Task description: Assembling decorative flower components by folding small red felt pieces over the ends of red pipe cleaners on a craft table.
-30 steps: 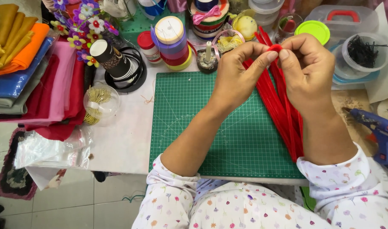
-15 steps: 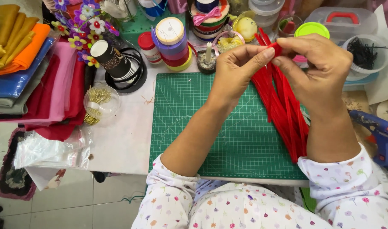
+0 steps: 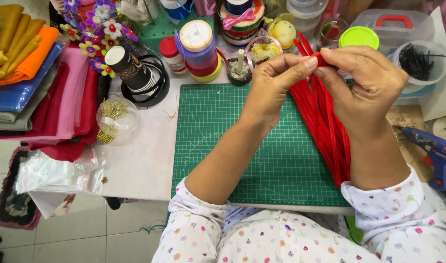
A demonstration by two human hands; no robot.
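1. Left hand (image 3: 271, 92) raised over the green cutting mat (image 3: 223, 146), thumb and forefinger pinched tight on the end of a red ribbon strip (image 3: 320, 59).
2. Right hand (image 3: 371, 80) meets it from the other side – fingertips closed on the same red strip, so both hands touch at the pinch.
3. Strip end sits between the two hands, held above the far right part of the mat; how it is folded cannot be told.
4. Bundle of long red strips (image 3: 325, 126) lies on the mat's right side, running from the hands back toward the right wrist, partly hidden under the right forearm.
5. Blue glue gun (image 3: 435, 151) on the table right of the mat, well apart from the hands.
6. Behind the mat – a stack of tape rolls (image 3: 197, 51), a small candle holder (image 3: 240, 68), a lime-green lid (image 3: 359, 36) and a clear bowl of dark pins (image 3: 420, 61).
7. Left of the mat: a black paper cup (image 3: 128, 68) lying tilted, a clear ball of gold beads (image 3: 115, 117), folded fabrics (image 3: 33, 87) in orange, blue, pink and red.
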